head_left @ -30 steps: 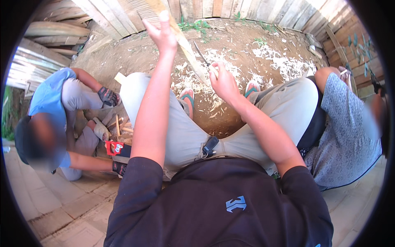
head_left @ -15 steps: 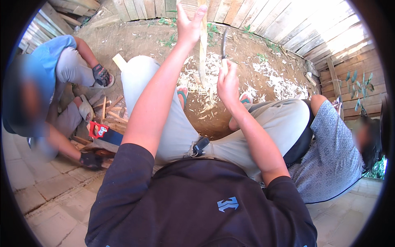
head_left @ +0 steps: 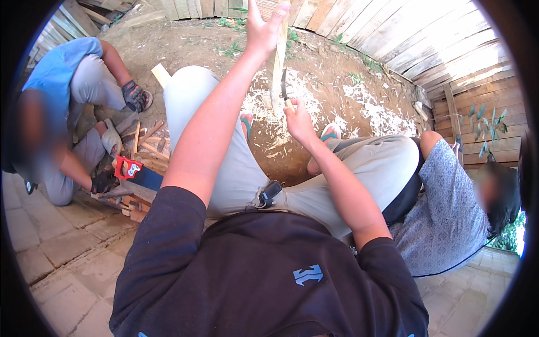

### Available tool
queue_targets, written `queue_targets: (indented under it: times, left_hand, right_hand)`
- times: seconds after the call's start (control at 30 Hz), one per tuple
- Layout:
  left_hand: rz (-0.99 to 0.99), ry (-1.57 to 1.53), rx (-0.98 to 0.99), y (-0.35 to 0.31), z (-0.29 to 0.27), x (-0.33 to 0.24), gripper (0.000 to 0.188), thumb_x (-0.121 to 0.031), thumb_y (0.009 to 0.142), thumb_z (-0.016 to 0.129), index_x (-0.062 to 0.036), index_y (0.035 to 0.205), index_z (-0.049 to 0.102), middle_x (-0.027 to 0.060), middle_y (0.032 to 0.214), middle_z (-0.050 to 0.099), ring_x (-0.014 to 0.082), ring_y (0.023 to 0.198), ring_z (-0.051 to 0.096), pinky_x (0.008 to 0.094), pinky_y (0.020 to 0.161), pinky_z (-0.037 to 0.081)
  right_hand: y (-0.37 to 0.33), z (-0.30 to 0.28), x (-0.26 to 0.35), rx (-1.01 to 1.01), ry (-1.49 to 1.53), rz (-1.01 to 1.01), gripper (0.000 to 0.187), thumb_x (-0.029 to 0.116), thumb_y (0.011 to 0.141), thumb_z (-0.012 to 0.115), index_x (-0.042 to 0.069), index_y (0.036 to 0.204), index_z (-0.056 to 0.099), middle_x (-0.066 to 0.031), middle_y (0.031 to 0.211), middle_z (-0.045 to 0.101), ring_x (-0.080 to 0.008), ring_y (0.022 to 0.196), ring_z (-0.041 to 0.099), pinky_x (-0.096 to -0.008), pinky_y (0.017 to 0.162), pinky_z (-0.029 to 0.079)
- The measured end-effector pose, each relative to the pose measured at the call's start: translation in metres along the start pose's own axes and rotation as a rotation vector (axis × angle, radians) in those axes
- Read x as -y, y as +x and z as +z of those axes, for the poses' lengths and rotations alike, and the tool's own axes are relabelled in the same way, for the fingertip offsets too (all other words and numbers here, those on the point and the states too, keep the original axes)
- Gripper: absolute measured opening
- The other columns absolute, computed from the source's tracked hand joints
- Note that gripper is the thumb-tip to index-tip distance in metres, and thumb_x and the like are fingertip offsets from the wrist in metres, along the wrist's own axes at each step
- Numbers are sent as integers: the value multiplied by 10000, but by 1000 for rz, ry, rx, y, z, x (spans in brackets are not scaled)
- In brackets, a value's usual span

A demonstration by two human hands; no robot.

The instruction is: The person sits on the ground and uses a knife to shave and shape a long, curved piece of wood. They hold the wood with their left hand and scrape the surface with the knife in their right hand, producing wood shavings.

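Note:
At the top of the view my left hand [head_left: 264, 31] is closed round the upper part of a pale wooden stick [head_left: 279, 59], its thumb along the wood and its fingers partly cut off by the frame edge. The stick slants down toward the ground between my feet. In my right hand [head_left: 299, 122] is a knife [head_left: 284, 84] with a dark, slightly curved blade and a light handle. The blade points up and lies right beside the stick's lower part; whether it touches the wood I cannot tell.
Pale wood shavings [head_left: 382, 109] litter the dirt. On the left, a gloved person [head_left: 62, 70] crouches by wood scraps and a red-handled saw [head_left: 129, 168]. Another person [head_left: 443, 208] sits close on my right. A plank fence [head_left: 387, 33] runs along the far side.
My right hand has moved left and slightly down, bringing the knife blade from apart to beside the stick. The person on the left has shifted a gloved hand toward the saw.

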State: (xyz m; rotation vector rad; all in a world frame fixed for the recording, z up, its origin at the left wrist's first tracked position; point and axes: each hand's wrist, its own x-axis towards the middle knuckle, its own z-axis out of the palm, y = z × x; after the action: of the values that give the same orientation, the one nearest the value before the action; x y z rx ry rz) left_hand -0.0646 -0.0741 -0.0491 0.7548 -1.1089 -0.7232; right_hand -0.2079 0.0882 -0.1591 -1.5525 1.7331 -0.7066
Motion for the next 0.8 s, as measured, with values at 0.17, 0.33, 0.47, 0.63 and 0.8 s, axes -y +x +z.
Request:
queue_targets:
  times: [0.17, 0.33, 0.47, 0.63, 0.8]
  left_hand:
    - [-88, -182, 45, -4, -5, -9, 977, -347, 924, 708, 90, 1562, 110, 252, 1488, 437, 270, 1347, 464, 355, 1093, 412]
    - [78, 11, -12, 5, -6, 10, 1000, -364, 926, 703, 89, 1564, 81, 247, 1475, 443, 262, 1317, 489, 344, 1077, 428]
    - [54, 15, -25, 2, -6, 10, 1016, -393, 925, 700, 91, 1564, 77, 247, 1470, 444, 259, 1304, 496, 342, 1075, 428]
    - [3, -88, 14, -2, -2, -9, 1026, -406, 920, 708, 97, 1561, 85, 246, 1460, 457, 248, 1305, 495, 335, 1067, 432]
    - [-24, -77, 3, -4, -9, -10, 1022, -398, 920, 708, 104, 1558, 86, 231, 1443, 475, 239, 1266, 513, 330, 1029, 452]
  right_hand:
    - [-9, -9, 25, -255, 154, -96, 355, 197, 1017, 487, -14, 1299, 447, -324, 985, 676, -462, 948, 683, -514, 793, 508]
    - [-9, -4, 26, -67, -75, -21, 371, 166, 1002, 485, -13, 1324, 442, -347, 955, 669, -498, 932, 666, -543, 806, 502]
    - [-9, -3, 20, -15, -204, -62, 403, 173, 985, 509, 33, 1359, 451, -339, 920, 673, -485, 893, 668, -528, 788, 506]
    - [-4, 3, 6, -51, 57, -10, 421, 214, 992, 552, 60, 1375, 468, -259, 819, 685, -352, 737, 688, -443, 704, 512]
    - [-13, -3, 32, -276, 227, -92, 432, 168, 997, 499, 9, 1384, 389, -309, 877, 668, -418, 817, 685, -512, 751, 510]
